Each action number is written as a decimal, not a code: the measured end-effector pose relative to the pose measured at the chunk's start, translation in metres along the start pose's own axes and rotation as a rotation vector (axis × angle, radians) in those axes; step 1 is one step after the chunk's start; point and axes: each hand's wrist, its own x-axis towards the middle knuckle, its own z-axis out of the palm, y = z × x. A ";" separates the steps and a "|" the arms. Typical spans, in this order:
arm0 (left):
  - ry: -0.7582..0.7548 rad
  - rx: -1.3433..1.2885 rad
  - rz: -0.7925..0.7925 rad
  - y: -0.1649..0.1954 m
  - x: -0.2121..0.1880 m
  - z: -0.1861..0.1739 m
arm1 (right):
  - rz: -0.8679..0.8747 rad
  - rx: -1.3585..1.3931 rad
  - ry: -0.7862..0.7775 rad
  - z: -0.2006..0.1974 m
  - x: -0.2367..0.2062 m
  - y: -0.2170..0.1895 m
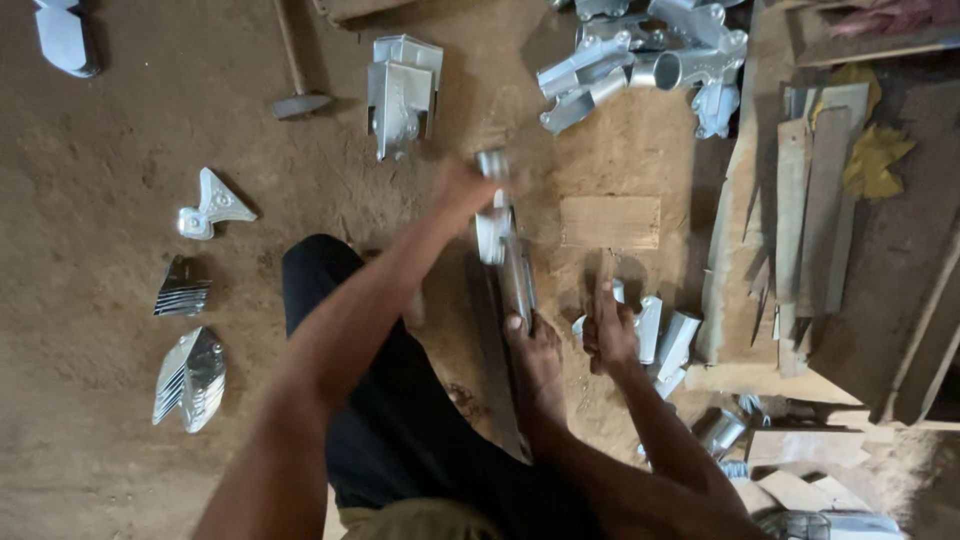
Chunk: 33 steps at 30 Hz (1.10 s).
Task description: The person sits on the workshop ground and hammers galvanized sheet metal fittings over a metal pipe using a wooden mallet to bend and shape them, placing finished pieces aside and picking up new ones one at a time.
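Seated on a dirt floor (90, 440), working a long metal bar among galvanised fittings.

Left hand (462, 188), blurred, at centre frame, clenched around a small metal cylinder (491, 163) just above the top end of the metal bar (515, 275); bar running from centre down to lower centre, pinned by a bare foot (538, 362); right hand (610, 325), right of centre, grasping a wooden stick (606, 275) beside short metal tubes (668, 345); stacked metal plates (190, 378) at lower left; hammer (296, 100) at upper left; pile of brackets (640, 60) at top centre; wooden boards (815, 220) at right.
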 end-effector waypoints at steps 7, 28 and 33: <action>0.313 0.412 0.878 0.004 -0.061 -0.025 | -0.160 -0.020 -0.021 -0.006 -0.028 0.003; 0.279 -0.978 -0.584 -0.017 0.015 0.054 | -1.083 -0.262 0.014 -0.047 -0.101 -0.067; 0.353 -0.765 -0.700 0.001 0.008 0.055 | -1.267 -0.353 -0.032 -0.037 -0.082 -0.048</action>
